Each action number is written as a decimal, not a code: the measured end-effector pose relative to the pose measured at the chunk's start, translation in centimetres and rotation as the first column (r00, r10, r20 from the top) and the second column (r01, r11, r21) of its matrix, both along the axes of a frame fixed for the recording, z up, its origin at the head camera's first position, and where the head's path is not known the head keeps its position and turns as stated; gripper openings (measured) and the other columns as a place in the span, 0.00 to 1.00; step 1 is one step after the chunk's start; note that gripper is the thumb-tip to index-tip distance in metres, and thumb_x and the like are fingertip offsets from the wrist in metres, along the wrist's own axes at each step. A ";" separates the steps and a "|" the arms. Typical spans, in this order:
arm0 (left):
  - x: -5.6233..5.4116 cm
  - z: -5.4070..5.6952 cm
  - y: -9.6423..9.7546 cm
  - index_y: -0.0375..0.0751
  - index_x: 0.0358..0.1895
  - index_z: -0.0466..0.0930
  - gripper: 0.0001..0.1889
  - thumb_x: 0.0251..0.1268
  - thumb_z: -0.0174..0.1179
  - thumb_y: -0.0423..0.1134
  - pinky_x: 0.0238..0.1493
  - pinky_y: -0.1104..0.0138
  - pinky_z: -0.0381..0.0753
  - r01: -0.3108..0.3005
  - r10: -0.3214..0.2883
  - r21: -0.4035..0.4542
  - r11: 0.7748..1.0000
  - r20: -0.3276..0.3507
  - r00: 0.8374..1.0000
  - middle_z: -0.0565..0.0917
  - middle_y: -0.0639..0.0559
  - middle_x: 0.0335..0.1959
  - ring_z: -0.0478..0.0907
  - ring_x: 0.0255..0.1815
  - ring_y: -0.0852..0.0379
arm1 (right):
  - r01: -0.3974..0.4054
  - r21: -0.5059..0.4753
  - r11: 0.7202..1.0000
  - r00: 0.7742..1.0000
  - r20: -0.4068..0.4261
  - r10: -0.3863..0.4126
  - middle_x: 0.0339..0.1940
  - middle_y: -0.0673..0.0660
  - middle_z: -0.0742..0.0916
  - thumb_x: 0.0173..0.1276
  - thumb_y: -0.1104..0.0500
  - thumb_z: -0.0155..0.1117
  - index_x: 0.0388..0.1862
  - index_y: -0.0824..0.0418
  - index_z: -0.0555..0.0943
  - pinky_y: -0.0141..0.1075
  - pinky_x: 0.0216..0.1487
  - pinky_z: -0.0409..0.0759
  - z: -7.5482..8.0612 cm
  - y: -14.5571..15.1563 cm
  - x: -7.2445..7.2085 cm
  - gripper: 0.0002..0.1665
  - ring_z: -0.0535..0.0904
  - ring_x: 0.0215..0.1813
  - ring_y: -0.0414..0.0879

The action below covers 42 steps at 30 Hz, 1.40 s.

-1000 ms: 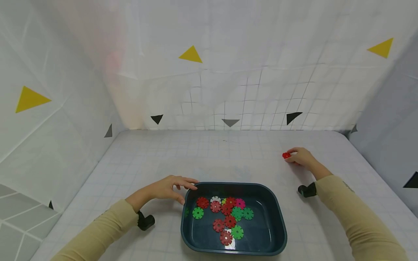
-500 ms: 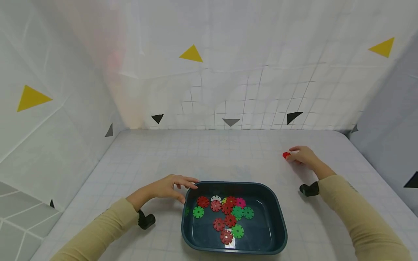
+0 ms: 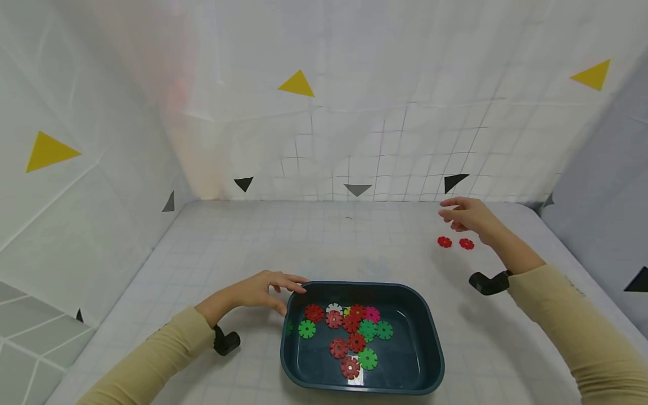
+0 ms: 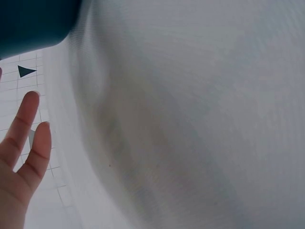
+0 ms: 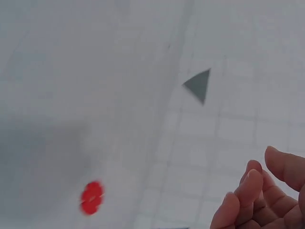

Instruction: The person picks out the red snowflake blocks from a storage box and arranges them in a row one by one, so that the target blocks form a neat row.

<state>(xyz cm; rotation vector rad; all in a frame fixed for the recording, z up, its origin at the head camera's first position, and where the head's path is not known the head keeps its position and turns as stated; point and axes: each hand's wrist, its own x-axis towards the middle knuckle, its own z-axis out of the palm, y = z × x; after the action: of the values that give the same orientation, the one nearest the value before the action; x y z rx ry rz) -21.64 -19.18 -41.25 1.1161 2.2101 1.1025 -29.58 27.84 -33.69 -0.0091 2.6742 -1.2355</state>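
Observation:
Two red gear-shaped discs, a left one (image 3: 444, 242) and a right one (image 3: 467, 243), lie side by side on the table at the right. Above and behind them hovers my right hand (image 3: 471, 216), fingers loosely bent and holding nothing. In the right wrist view a red disc (image 5: 91, 197) shows blurred, away from the fingertips (image 5: 250, 186). My left hand (image 3: 265, 291) rests at the far left corner of a dark blue plastic bin (image 3: 425, 337), fingertips on its rim. Several discs lie inside, among them a green disc (image 3: 368, 358) and a pink disc (image 3: 372, 314).
A white gridded cloth covers the table (image 3: 304, 242) and the walls around it. A black wrist mount (image 3: 226, 342) hangs under the left forearm, and another black mount (image 3: 490, 283) under the right one.
My right hand has let go of the red disc, which now lies on the table beside a second one. The hand has lifted up and away. My left hand has not moved.

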 end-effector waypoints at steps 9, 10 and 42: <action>0.0 0.0 0.1 0.45 0.58 0.75 0.28 0.50 0.67 0.43 0.47 0.55 0.69 -0.004 0.004 0.000 1.000 0.003 1.000 0.68 0.47 0.65 0.66 0.62 0.55 | -0.179 -0.018 0.984 0.983 -0.039 0.178 0.43 0.60 0.80 0.65 0.47 0.58 0.62 0.60 0.67 0.35 0.41 0.75 4.0 -5.9 3.1 0.30 0.75 0.35 0.48; 0.0 0.0 0.1 0.45 0.58 0.75 0.28 0.50 0.66 0.44 0.47 0.55 0.69 -0.005 0.005 0.000 1.000 0.005 1.000 0.68 0.47 0.65 0.66 0.62 0.55 | -0.206 -0.034 0.978 0.978 -0.045 0.204 0.42 0.60 0.80 0.65 0.48 0.58 0.61 0.60 0.68 0.35 0.41 0.75 4.3 -6.4 3.5 0.29 0.76 0.35 0.48; -0.4 -0.1 0.5 0.45 0.59 0.74 0.29 0.51 0.65 0.47 0.47 0.53 0.69 0.017 -0.017 -0.002 1.000 -0.010 1.000 0.68 0.47 0.65 0.70 0.54 0.57 | -0.646 -0.087 0.759 0.761 0.012 0.649 0.27 0.62 0.85 0.61 0.58 0.64 0.55 0.65 0.74 0.40 0.31 0.79 -3.0 -19.1 10.6 0.24 0.81 0.27 0.56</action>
<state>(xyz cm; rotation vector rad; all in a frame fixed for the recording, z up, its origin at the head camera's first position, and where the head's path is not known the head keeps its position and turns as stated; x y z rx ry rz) -22.02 -18.67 -41.37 1.1398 2.2048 1.0904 -18.98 8.75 -36.74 -0.8423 2.2489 -1.0662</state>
